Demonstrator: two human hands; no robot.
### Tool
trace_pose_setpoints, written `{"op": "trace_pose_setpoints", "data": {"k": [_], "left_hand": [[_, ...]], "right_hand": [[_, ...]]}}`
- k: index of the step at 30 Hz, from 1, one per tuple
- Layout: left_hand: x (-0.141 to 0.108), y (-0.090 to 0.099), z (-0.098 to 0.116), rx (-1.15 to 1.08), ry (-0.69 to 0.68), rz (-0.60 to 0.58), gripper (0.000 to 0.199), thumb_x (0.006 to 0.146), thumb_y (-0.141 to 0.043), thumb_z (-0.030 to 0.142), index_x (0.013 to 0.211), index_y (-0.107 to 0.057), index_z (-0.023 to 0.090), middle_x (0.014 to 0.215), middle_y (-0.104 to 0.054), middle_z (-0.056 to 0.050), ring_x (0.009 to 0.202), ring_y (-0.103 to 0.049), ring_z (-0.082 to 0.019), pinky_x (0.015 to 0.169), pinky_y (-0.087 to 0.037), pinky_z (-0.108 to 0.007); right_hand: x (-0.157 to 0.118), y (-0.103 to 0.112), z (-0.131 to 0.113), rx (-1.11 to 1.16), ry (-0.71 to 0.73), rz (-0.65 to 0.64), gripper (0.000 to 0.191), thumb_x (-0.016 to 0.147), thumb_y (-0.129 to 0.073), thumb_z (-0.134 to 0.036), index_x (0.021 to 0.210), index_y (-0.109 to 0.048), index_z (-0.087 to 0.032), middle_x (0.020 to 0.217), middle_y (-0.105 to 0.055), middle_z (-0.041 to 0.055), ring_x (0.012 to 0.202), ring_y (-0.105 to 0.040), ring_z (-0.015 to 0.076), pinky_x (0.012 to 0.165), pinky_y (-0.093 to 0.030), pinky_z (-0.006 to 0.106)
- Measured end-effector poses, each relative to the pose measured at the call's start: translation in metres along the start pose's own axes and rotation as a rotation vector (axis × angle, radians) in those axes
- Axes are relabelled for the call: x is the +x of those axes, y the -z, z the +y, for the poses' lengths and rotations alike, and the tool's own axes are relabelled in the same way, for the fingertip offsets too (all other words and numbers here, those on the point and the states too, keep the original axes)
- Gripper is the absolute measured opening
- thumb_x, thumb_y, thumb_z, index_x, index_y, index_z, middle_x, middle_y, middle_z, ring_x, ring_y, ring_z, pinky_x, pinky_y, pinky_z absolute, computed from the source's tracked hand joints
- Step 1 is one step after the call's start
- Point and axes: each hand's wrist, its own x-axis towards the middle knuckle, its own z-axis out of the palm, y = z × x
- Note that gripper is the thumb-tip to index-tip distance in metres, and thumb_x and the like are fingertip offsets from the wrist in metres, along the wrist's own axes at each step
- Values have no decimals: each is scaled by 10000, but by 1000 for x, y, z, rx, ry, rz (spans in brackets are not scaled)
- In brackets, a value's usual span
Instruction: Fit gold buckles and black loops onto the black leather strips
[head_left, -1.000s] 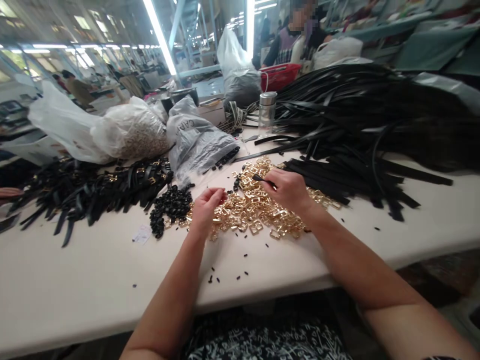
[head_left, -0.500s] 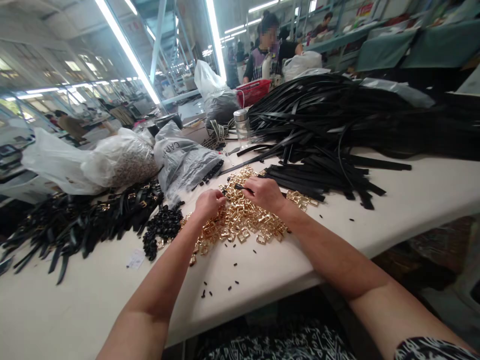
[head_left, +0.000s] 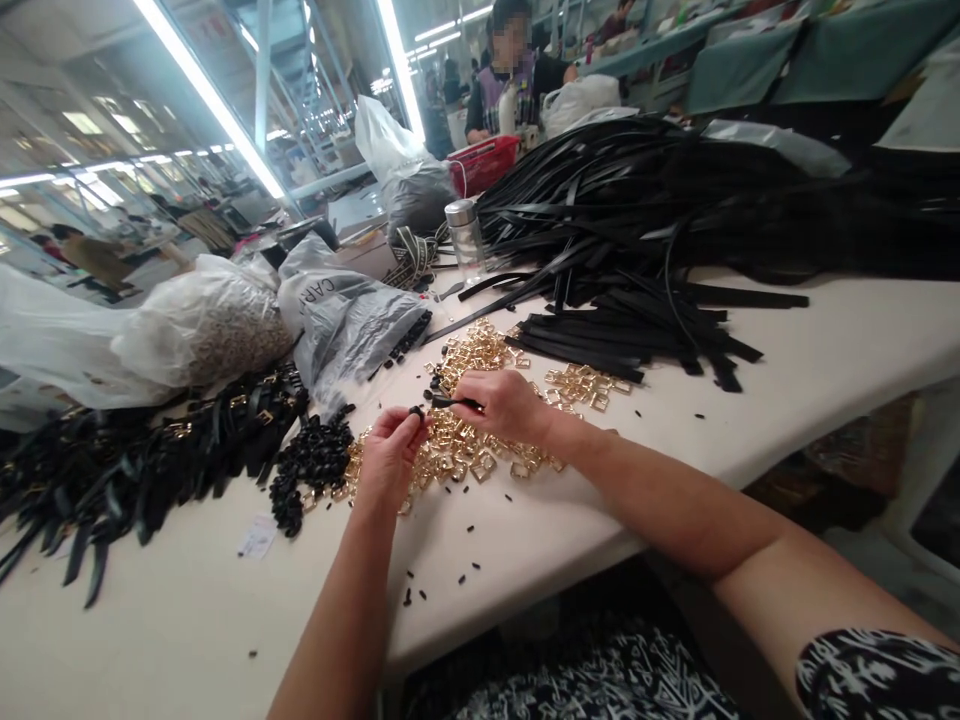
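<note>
My left hand [head_left: 388,455] pinches a small black loop [head_left: 417,412] between thumb and fingertips. My right hand [head_left: 508,404] is closed on a black strap [head_left: 445,401], whose end points left toward the loop; a small gap seems to lie between them. Both hands hover over a heap of gold buckles [head_left: 480,348] on the table. Beside my left hand lies a pile of small black loops [head_left: 319,455]. Flat black straps [head_left: 592,345] lie beyond my right hand. The rest of the held strap is hidden by my right hand.
Black straps with gold buckles [head_left: 217,430] cover the table's left side. A grey plastic bag [head_left: 337,310], a glass bottle [head_left: 466,245] and a red basket [head_left: 484,165] stand behind. A large strap bundle [head_left: 645,200] fills the back right. A co-worker [head_left: 510,80] sits opposite.
My left hand has come up off the buckle heap with a black loop in its fingers. My right hand has moved lower with the strap, bringing its end near the loop. The view has shifted.
</note>
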Motion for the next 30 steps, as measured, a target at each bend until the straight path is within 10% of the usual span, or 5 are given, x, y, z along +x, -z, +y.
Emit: {"op": "trace_pose_setpoints", "data": {"k": [20,26,30], "left_hand": [[-7,-8,-3,128,4,-150,295,583,-848,250,841,-730,172,817,-725,-20,694,-641,-97,694,-505,-215],[-8,-11,-8,149,-48,-152,298,613,-832,251,871,-701,176,792,-703,-1,658,-616,-84,667,-489,-215],[-8,-14,-9,117,-37,-146,280,606,-831,263,801,-654,170,686,-656,27,582,-581,-75,596,-465,-205]], "right_hand": [[-1,-1,-3,-85,225,-139,276,964,-442,-306,795,-610,-166,751,-601,9,608,-481,105,553,-280,250],[-2,-4,-5,-22,75,-224,209,927,-532,-321,1012,-626,-154,897,-694,51,735,-611,146,615,-378,254],[-1,0,-11,19,-55,-254,531,861,-644,-385,1325,-487,-182,1044,-720,77,809,-677,186,650,-441,265]]}}
